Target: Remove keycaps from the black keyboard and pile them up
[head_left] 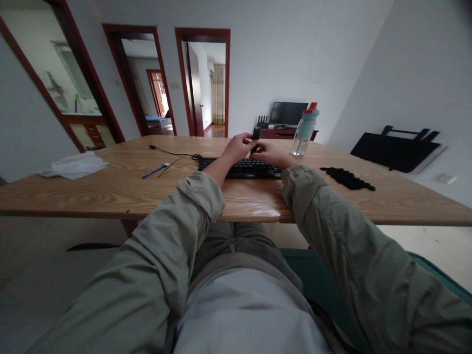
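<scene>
Above the back of a black keyboard (252, 169), a small dark upright object (256, 132) is held between my two hands. My left hand (239, 146) has its fingers closed on the object's left side. My right hand (271, 153) is closed at its lower right side, low over the keyboard. The keyboard lies on the wooden table, partly hidden by my hands and left forearm. To the right of the keyboard is a heap of small black pieces (347, 178). A blue brush (155, 170) and a thin black cable (173, 153) lie to its left.
A clear bottle with a teal and red lid (304, 130) stands behind my right hand. A crumpled white cloth (76, 165) lies at the left of the table (92, 199). A television (288, 113) and doorways are beyond, and a black folded item (398, 150) is at the right.
</scene>
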### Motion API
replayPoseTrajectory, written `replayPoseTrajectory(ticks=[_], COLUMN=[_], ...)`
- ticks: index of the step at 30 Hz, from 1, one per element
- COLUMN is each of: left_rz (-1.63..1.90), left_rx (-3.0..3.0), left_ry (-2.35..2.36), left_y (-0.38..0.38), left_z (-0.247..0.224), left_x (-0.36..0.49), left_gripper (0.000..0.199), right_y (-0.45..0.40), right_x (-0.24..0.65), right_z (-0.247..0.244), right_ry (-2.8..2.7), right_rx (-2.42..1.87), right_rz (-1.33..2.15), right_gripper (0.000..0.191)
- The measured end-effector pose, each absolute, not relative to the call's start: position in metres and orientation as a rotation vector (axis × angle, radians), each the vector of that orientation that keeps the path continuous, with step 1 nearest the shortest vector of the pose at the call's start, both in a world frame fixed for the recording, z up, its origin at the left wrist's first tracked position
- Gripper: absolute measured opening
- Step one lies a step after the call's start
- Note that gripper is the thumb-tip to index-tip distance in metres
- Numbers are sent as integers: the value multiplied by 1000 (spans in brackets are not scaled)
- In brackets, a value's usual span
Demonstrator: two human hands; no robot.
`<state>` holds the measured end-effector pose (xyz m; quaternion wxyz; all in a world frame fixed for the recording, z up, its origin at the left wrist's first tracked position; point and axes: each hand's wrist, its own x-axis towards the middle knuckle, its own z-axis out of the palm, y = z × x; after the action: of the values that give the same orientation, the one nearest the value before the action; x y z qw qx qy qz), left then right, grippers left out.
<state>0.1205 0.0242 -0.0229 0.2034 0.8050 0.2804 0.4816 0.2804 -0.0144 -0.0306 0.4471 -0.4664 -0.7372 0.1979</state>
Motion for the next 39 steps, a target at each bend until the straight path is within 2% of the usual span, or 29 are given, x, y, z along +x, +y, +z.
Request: replayPoseTrajectory(ticks=[7,14,19,22,24,32,39], left_rz=[1322,1131,721,463,387,372,424], left_rx=[2247,2427,2594,2727,2786,2864,2837], left_ry=[861,1008,1321,1311,1265,1254,1220], left_y=[30,42,45,38,32,19,20], left_z=[-21,-29,-41,-46,-47,-49,-51], left_x=[118,79,49,52,58,66,68], left_gripper=[26,46,57,68,69,70,64], right_y=[-8,17,29,28,25,31,36], right_x=[257,228,220,219,218,214,209], right_z=[-39,-53,-58,-60,-60,-60,-57], right_ry=[-1609,-1319,-1234,-1265,-1274,-1212,-1095], right_rx=[-1017,-1139,-1216,-1243,-1273,-1410,-1536], right_rz=[710,739,552,344,268,207,214], right_gripper=[20,20,28,34,37,42,42])
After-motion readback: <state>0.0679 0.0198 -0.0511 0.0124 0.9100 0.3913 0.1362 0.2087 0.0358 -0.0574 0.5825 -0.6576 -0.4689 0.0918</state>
